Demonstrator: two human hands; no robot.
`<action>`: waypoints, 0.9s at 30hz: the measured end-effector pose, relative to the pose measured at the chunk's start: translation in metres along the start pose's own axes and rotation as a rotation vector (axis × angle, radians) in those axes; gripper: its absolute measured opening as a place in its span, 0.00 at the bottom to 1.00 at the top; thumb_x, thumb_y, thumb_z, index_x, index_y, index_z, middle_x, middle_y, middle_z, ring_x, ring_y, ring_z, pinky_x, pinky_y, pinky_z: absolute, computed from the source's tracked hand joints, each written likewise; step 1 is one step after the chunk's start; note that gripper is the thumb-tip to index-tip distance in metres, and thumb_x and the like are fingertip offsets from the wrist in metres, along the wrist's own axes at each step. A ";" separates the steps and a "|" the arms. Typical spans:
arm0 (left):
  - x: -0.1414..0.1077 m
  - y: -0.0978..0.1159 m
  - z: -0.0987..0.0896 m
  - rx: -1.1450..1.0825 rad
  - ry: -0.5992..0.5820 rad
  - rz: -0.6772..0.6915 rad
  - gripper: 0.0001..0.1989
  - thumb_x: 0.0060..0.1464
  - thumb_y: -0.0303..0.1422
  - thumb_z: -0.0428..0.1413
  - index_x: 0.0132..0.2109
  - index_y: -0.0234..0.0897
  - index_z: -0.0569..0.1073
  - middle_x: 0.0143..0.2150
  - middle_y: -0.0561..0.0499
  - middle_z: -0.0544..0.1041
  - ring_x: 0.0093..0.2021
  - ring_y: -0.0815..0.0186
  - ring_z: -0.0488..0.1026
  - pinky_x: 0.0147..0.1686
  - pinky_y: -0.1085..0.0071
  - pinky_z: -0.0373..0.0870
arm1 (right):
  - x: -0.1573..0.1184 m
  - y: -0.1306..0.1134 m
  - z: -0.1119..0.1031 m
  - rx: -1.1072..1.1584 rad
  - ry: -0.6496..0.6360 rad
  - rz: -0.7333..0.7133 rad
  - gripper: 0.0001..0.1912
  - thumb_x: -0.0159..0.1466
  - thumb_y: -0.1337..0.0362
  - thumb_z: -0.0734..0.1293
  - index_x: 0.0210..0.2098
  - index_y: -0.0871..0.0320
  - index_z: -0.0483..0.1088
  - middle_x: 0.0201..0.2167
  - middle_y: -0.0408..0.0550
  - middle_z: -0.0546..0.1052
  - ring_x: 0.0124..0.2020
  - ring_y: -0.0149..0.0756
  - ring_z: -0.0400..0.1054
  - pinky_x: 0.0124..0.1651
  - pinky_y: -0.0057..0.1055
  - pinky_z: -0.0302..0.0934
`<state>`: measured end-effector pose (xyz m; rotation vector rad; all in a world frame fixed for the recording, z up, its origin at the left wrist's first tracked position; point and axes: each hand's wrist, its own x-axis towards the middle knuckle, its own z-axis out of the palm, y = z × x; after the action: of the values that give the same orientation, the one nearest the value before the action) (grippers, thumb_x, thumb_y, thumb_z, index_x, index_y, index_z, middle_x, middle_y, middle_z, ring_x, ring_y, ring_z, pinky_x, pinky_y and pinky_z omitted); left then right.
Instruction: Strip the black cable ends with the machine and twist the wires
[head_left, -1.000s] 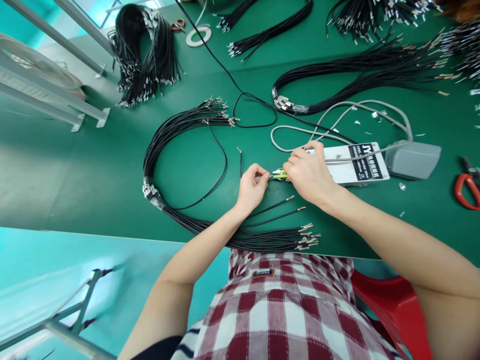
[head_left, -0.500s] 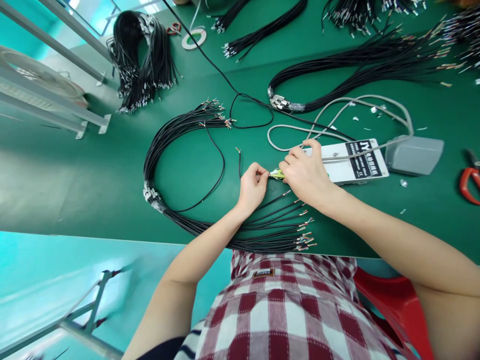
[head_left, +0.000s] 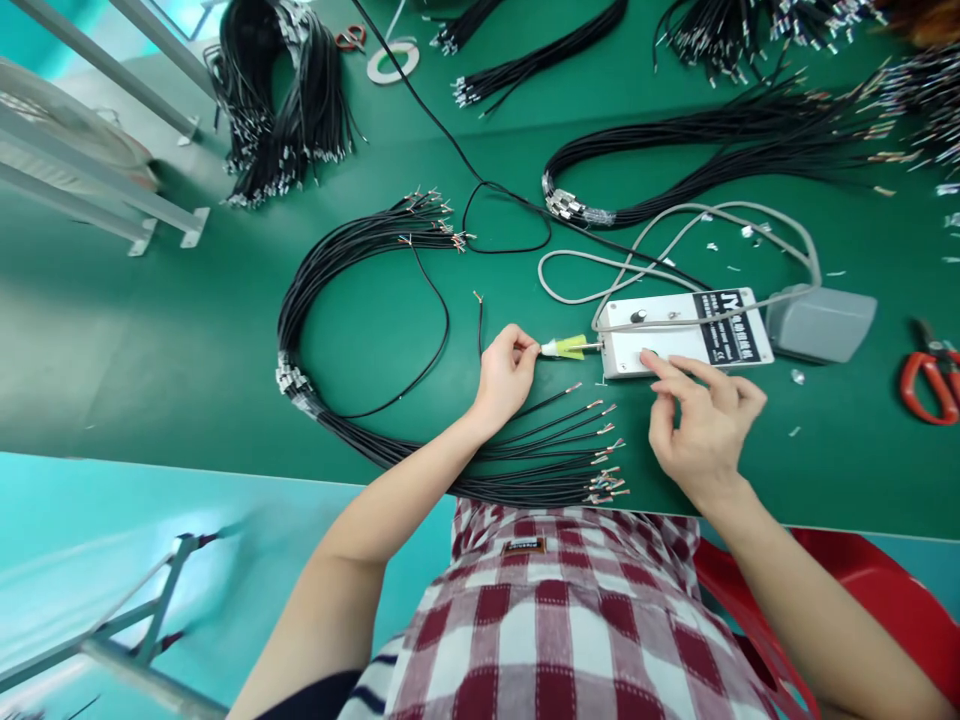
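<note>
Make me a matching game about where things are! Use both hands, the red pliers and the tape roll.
1. Left hand
2. Right hand
3. Red-handled pliers
4. White tape roll

A. Near the small scissors, towards the top
B. Fingers spread, one fingertip at the white box
C. At the picture's far right
D. Fingertips pinched together beside the yellow piece

Right pairs: 1-D, 2-B, 3-C, 4-A
</note>
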<state>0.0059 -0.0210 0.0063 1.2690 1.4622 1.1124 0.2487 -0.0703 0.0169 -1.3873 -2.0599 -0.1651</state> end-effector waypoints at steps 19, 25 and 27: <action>-0.047 -0.007 -0.052 0.827 0.110 0.207 0.29 0.53 0.30 0.58 0.61 0.34 0.62 0.55 0.36 0.68 0.56 0.47 0.67 0.54 0.50 0.64 | -0.020 -0.080 -0.005 0.397 -0.632 -0.210 0.17 0.67 0.58 0.67 0.54 0.57 0.71 0.52 0.54 0.78 0.48 0.44 0.71 0.51 0.42 0.61; -0.038 -0.014 -0.070 0.686 -0.023 0.144 0.24 0.56 0.24 0.51 0.60 0.36 0.62 0.36 0.50 0.71 0.34 0.62 0.70 0.41 0.64 0.69 | 0.000 -0.080 -0.009 0.332 -0.646 -0.275 0.12 0.70 0.61 0.64 0.50 0.55 0.73 0.50 0.51 0.78 0.43 0.40 0.72 0.43 0.39 0.62; -0.038 -0.014 -0.068 0.665 -0.020 0.167 0.24 0.56 0.23 0.51 0.59 0.37 0.63 0.34 0.52 0.69 0.31 0.64 0.68 0.38 0.67 0.68 | 0.011 -0.086 -0.003 0.221 -0.595 -0.275 0.16 0.70 0.65 0.63 0.56 0.57 0.70 0.58 0.55 0.73 0.45 0.42 0.72 0.43 0.40 0.62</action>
<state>-0.0598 -0.0654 0.0099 1.8755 1.8121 0.7224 0.1725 -0.1006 0.0463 -1.0938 -2.6538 0.3990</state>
